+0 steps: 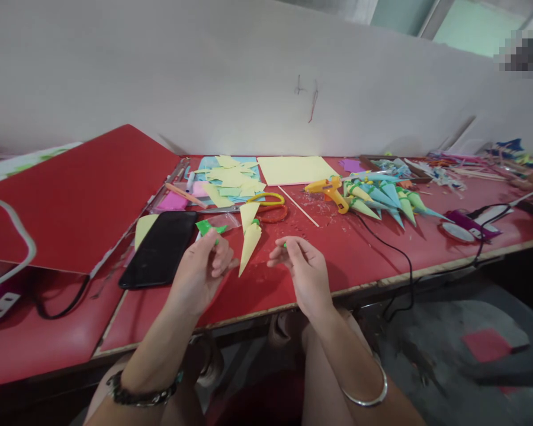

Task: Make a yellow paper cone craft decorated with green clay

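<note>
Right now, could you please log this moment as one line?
left hand: at bright green scrap, hold unclear; right hand: pinching tiny green piece; between hands: pale yellow paper cone; beyond: yellow glue gun

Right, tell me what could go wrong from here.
The tiny green piece at the right hand's fingertips could slip and be lost. The pale yellow paper cone lies between that hand and the left hand, so a stray knuckle might crush it. The cord hangs over the edge of the table; a snag might drag the yellow glue gun.
</note>
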A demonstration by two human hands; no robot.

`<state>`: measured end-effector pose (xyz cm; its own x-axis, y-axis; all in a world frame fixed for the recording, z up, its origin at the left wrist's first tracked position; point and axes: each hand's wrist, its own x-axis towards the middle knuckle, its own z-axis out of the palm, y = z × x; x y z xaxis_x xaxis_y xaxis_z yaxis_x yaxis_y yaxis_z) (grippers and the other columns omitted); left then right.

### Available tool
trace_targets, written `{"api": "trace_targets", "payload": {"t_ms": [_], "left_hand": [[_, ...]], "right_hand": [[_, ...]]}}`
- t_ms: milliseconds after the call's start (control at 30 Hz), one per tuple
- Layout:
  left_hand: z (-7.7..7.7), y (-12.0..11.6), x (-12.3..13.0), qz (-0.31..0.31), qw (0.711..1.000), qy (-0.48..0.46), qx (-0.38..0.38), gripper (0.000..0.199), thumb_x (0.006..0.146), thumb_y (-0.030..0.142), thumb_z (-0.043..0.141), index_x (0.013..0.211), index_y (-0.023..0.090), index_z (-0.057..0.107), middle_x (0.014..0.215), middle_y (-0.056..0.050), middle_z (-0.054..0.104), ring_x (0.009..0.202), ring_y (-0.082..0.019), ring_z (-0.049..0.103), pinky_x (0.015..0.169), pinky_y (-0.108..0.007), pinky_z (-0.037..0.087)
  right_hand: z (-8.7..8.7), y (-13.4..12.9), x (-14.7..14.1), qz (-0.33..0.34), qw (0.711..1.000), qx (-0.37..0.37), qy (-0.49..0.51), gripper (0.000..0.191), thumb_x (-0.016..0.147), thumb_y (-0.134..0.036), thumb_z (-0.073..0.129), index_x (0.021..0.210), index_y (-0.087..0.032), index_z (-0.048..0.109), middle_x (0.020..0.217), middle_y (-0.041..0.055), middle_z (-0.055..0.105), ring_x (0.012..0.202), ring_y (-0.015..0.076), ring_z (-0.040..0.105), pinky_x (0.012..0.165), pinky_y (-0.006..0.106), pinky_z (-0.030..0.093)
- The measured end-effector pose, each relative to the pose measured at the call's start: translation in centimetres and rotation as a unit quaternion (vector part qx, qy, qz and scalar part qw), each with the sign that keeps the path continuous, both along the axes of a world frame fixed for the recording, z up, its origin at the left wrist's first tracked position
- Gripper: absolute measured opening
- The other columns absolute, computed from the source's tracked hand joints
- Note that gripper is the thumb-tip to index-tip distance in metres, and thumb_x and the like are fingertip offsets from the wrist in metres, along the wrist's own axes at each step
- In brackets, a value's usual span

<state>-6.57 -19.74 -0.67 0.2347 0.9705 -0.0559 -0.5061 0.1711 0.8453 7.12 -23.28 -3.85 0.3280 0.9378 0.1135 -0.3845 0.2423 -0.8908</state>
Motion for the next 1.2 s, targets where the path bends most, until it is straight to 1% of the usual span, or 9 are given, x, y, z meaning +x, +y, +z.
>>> {"api": "trace_targets", "payload": {"t_ms": [133, 233, 333, 467, 633, 800, 933, 1100, 1200], "left_hand": [[-0.28, 0.13, 0.06, 0.017, 0.999, 0.032, 0.012, 0.011, 0.063, 0.020, 0.068, 0.065, 0.014, 0.060, 0.051, 0.005, 0.049, 0.038, -0.001, 0.036, 0.039, -0.012, 0.037], [-0.24, 0.23, 0.06, 0.018, 0.999, 0.032, 0.008, 0.017, 0.063, 0.019, 0.068, 0.079, 0.013, 0.065, 0.064, 0.001, 0.058, 0.042, -0.001, 0.040, 0.040, -0.013, 0.038], [-0.17, 0.24, 0.00, 0.027, 0.999, 0.024, 0.010, 0.019, 0.066, 0.021, 0.066, 0.083, 0.013, 0.066, 0.066, 0.000, 0.058, 0.043, -0.001, 0.039, 0.041, -0.013, 0.038], [-0.38, 0.30, -0.12, 0.019, 0.999, 0.022, 0.016, 0.016, 0.067, 0.022, 0.066, 0.081, 0.014, 0.064, 0.056, 0.004, 0.051, 0.042, -0.002, 0.038, 0.042, -0.014, 0.038], [-0.50, 0.38, -0.15, 0.017, 0.999, 0.030, 0.027, 0.014, 0.067, 0.024, 0.067, 0.067, 0.015, 0.057, 0.052, 0.006, 0.043, 0.043, -0.003, 0.035, 0.045, -0.015, 0.038], [-0.21, 0.41, -0.14, -0.001, 0.999, 0.020, 0.048, 0.039, 0.075, 0.033, 0.058, 0.048, 0.016, 0.038, 0.045, 0.007, 0.029, 0.039, -0.004, 0.027, 0.043, -0.015, 0.035], [-0.25, 0.48, -0.20, -0.006, 0.998, 0.031, 0.050, 0.046, 0.080, 0.037, 0.051, 0.043, 0.017, 0.033, 0.041, 0.006, 0.024, 0.038, -0.005, 0.024, 0.042, -0.017, 0.033], [-0.75, 0.58, -0.11, 0.044, 0.993, 0.092, 0.055, 0.022, 0.070, 0.031, 0.064, 0.058, 0.014, 0.056, 0.050, 0.005, 0.041, 0.046, -0.004, 0.036, 0.046, -0.014, 0.036], [-0.89, 0.63, 0.01, 0.051, 0.995, 0.069, 0.042, 0.013, 0.067, 0.024, 0.065, 0.075, 0.013, 0.065, 0.060, 0.002, 0.050, 0.051, -0.004, 0.041, 0.049, -0.013, 0.039]], "right_hand": [[0.04, -0.02, 0.00, -0.019, 0.999, -0.006, -0.042, 0.007, 0.067, -0.021, 0.064, 0.072, -0.018, 0.060, 0.063, -0.0028, 0.063, 0.062, 0.0100, 0.060, 0.065, 0.023, 0.048], [0.05, 0.08, -0.04, 0.002, 1.000, 0.002, -0.007, 0.008, 0.073, -0.024, 0.059, 0.078, -0.018, 0.061, 0.073, 0.0001, 0.066, 0.070, 0.0117, 0.062, 0.074, 0.028, 0.048], [-0.02, 0.13, -0.04, -0.005, 1.000, 0.003, 0.004, 0.017, 0.078, -0.031, 0.052, 0.077, -0.017, 0.062, 0.064, -0.0005, 0.063, 0.060, 0.0107, 0.060, 0.068, 0.028, 0.049], [-0.08, 0.06, 0.04, -0.041, 0.997, -0.010, -0.065, 0.009, 0.068, -0.026, 0.063, 0.069, -0.018, 0.059, 0.059, -0.0038, 0.058, 0.054, 0.0081, 0.054, 0.057, 0.021, 0.045], [0.11, 0.01, 0.04, -0.007, 0.999, -0.006, -0.045, 0.011, 0.073, -0.027, 0.058, 0.079, -0.019, 0.061, 0.071, -0.0005, 0.064, 0.069, 0.0117, 0.061, 0.072, 0.027, 0.048], [0.22, -0.16, -0.02, -0.020, 0.997, 0.008, -0.069, 0.011, 0.074, -0.029, 0.058, 0.072, -0.019, 0.060, 0.061, -0.0028, 0.060, 0.058, 0.0095, 0.057, 0.062, 0.023, 0.047], [0.26, -0.28, -0.04, -0.034, 0.996, 0.009, -0.083, 0.006, 0.069, -0.022, 0.063, 0.074, -0.020, 0.061, 0.072, -0.0022, 0.062, 0.069, 0.0096, 0.058, 0.066, 0.021, 0.046], [0.23, -0.33, -0.07, -0.003, 0.997, 0.026, -0.073, 0.017, 0.078, -0.030, 0.052, 0.073, -0.019, 0.062, 0.062, -0.0017, 0.060, 0.058, 0.0096, 0.055, 0.061, 0.024, 0.046], [0.28, -0.34, -0.12, -0.020, 0.995, 0.026, -0.091, 0.006, 0.072, -0.025, 0.061, 0.070, -0.019, 0.060, 0.061, -0.0038, 0.057, 0.057, 0.0080, 0.053, 0.055, 0.020, 0.043]]}}
